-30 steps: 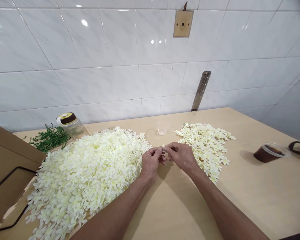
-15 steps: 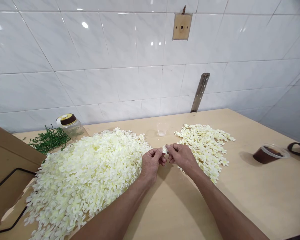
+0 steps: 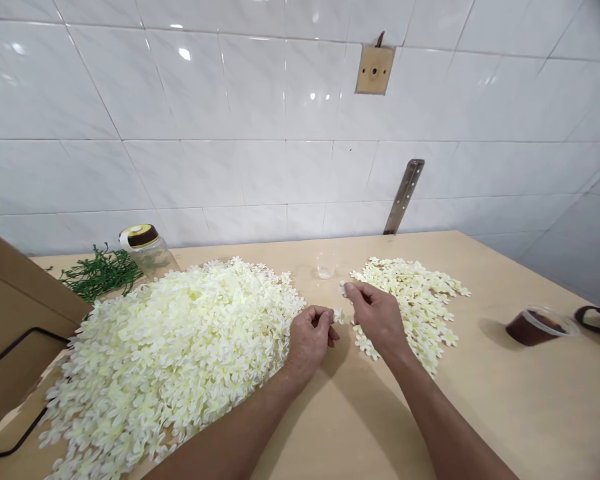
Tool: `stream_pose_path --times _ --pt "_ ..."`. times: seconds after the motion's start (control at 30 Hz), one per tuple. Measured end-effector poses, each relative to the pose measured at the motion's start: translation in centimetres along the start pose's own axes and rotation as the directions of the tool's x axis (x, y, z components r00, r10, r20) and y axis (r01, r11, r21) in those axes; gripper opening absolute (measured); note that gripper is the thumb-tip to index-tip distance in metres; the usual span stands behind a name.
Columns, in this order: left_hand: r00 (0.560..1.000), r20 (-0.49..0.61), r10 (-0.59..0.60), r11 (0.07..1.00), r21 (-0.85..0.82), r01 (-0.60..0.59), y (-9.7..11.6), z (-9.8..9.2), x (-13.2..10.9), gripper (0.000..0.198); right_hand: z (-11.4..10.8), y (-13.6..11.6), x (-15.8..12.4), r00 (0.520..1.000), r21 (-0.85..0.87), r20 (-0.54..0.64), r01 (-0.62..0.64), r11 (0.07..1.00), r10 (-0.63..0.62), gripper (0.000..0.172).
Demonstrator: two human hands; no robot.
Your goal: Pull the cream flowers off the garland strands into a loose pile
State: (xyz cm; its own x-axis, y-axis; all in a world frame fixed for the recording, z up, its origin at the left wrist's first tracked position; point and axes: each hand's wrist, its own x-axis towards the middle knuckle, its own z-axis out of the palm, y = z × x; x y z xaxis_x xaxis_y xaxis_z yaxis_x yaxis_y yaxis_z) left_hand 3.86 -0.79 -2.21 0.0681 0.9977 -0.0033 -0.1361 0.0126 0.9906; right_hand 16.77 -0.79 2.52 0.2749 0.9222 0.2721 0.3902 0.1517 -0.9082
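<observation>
My left hand (image 3: 310, 339) is closed in a pinch on a small white artificial flower (image 3: 339, 316), which sticks out past the fingertips. A little higher and to the right, my right hand (image 3: 379, 319) pinches a small whitish piece (image 3: 343, 288), perhaps a petal or flower; its exact kind is too small to tell. A large heap of cream-white artificial flowers (image 3: 190, 340) lies beside my left hand. Partly behind my right hand spreads a smaller pile of similar flowers (image 3: 415, 287). Just beyond both hands stands a small clear cup (image 3: 325, 268).
Green artificial stems (image 3: 100, 272) and a clear jar with a brown-and-yellow lid (image 3: 153, 253) are at back left. A cardboard box (image 3: 25, 300) borders the left side. On the right stands a plastic cup of dark liquid (image 3: 537, 327) near a black strap (image 3: 597, 317). Tiled wall behind.
My hands have moved apart: the right has risen slightly with the whitish piece, while the left keeps a flower that now shows clearly. The camera view has tilted up a little.
</observation>
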Motion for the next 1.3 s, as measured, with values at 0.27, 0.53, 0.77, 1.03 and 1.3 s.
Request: stream_pose_path --times 0.27,0.53,0.77,1.03,1.3 --pt "0.999 -0.029 -0.027 0.998 -0.065 0.025 0.5 -0.1 0.2 0.028 0.3 -0.1 -0.4 0.948 -0.197 0.066 0.318 0.927 -0.311 0.022" --pt "0.997 -0.078 -0.016 0.989 -0.151 0.004 0.1 -0.3 0.8 0.03 0.5 2.2 0.1 0.948 -0.273 0.166 0.307 0.912 -0.27 0.021" --pt "0.997 -0.073 -0.009 0.988 -0.155 -0.002 0.0 -0.4 0.7 0.029 1.1 2.9 0.0 0.953 -0.264 0.132 0.3 0.917 -0.274 0.018" --pt "0.995 -0.094 -0.033 0.982 -0.191 0.015 -0.2 -0.3 0.9 0.028 1.2 2.6 -0.1 0.941 -0.251 0.194 0.32 0.914 -0.276 0.02" --pt "0.995 -0.089 -0.047 0.972 -0.236 0.025 0.0 -0.3 0.8 0.03 1.4 2.7 -0.1 0.949 -0.259 0.176 0.301 0.918 -0.262 0.027"
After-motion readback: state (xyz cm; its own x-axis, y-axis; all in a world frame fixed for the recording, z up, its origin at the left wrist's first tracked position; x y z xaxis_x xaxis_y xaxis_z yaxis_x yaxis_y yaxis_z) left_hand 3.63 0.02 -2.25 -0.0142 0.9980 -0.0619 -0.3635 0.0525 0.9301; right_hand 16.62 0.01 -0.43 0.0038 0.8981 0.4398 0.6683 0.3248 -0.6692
